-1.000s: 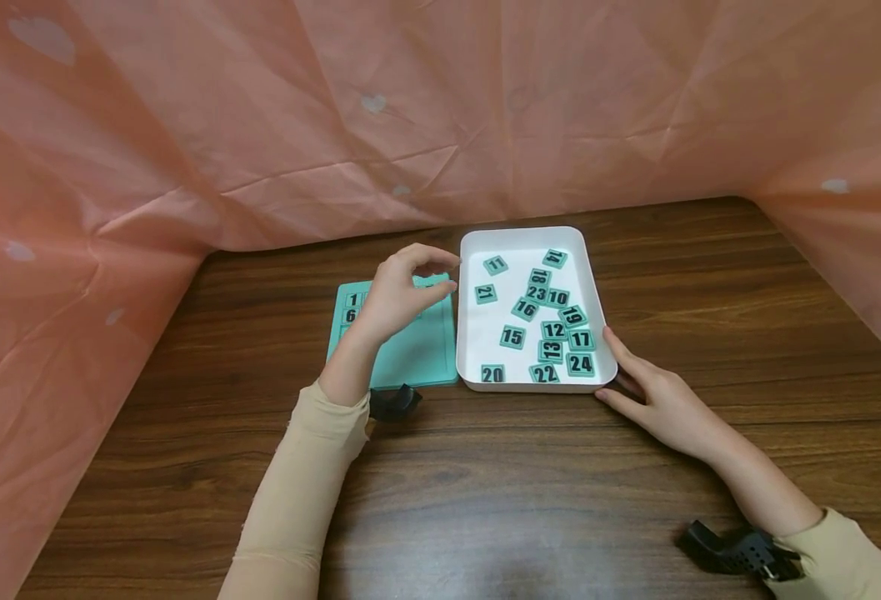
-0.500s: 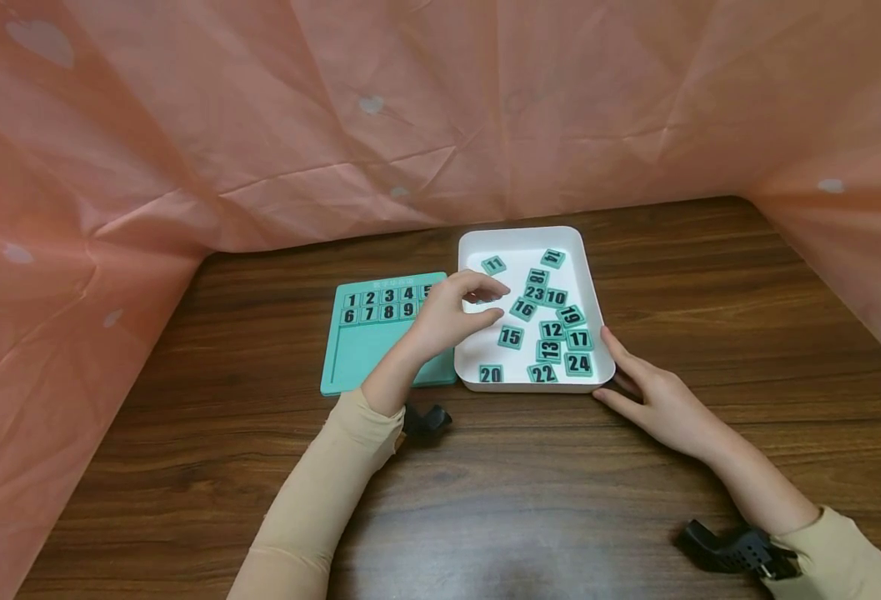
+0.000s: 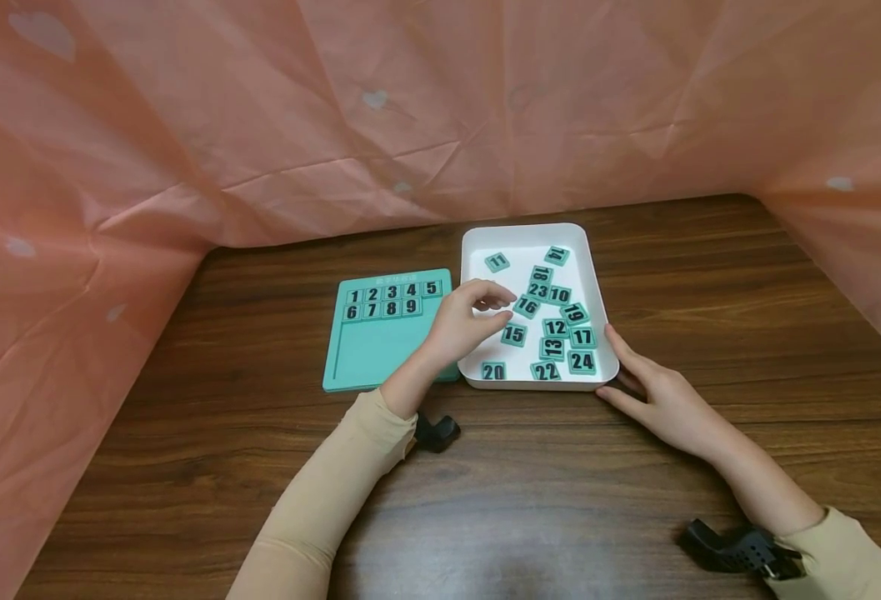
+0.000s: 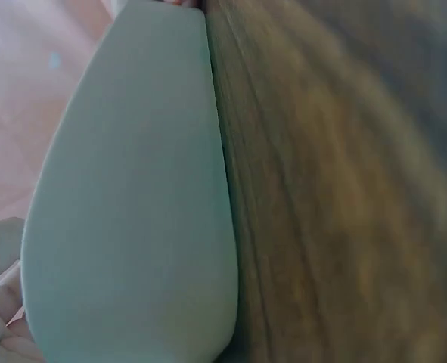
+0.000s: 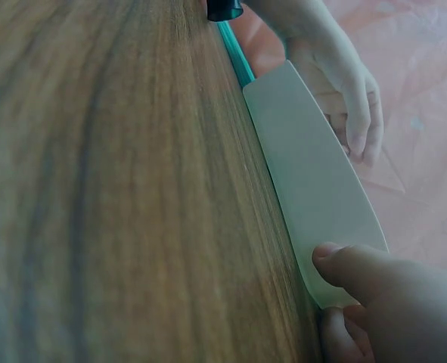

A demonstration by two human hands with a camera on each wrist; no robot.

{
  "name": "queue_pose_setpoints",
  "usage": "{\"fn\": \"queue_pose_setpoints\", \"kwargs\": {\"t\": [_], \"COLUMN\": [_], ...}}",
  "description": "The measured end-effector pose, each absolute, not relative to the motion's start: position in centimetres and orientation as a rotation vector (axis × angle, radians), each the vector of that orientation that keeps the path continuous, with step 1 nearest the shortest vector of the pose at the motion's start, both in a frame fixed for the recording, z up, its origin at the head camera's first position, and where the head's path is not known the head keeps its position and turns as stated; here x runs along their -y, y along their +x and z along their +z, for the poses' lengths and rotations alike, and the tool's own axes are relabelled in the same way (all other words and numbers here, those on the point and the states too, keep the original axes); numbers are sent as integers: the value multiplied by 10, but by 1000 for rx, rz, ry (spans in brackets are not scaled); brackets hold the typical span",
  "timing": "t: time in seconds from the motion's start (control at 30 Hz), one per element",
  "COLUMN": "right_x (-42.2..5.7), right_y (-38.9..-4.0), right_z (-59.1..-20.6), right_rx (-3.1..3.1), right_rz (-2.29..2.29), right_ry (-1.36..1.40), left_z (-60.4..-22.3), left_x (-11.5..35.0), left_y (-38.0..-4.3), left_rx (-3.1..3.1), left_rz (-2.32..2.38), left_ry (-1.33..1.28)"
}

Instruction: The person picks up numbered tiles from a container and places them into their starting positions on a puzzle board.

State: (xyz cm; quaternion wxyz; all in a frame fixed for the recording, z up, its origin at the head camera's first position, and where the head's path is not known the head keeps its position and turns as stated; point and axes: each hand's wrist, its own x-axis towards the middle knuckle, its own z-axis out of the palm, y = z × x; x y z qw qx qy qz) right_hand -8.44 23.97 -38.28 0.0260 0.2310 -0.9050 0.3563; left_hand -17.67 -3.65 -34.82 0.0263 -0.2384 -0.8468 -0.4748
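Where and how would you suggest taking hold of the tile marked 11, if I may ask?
I'd pinch tile 11 by two opposite edges, coming from above: it lies flat in the white tray, inside raised walls, apart from the other visible tiles.

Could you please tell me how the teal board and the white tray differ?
The teal board is flat and thin, while the white tray has raised walls.
The board's tiles sit in two neat rows, 1 to 9, whereas the tray's tiles lie scattered at mixed angles.
The board is teal; the tray is white.
Both are roughly rectangular, bear numbered tiles and lie on the wooden table.
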Motion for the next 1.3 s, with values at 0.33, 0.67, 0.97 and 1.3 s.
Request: {"fn": "queue_pose_setpoints", "kwargs": {"t": [0.33, 0.67, 0.97, 1.3], "right_x": [-240, -240, -239, -240], "right_y": [-85, -85, -86, -86], "right_z": [-382, -383, -383, -384], "right_rx": [2806, 2802, 2817, 2790], "right_rz": [1094, 1124, 1115, 1136], "right_ry": [700, 705, 701, 723], "left_z": [-351, -349, -349, -345], "left_x": [30, 24, 21, 14], "left_y": [-175, -172, -171, -171], "left_rx": [2622, 2609, 2616, 2618], "left_rz": [-1507, -1508, -1513, -1499], "left_ry": [-744, -780, -802, -818]}}
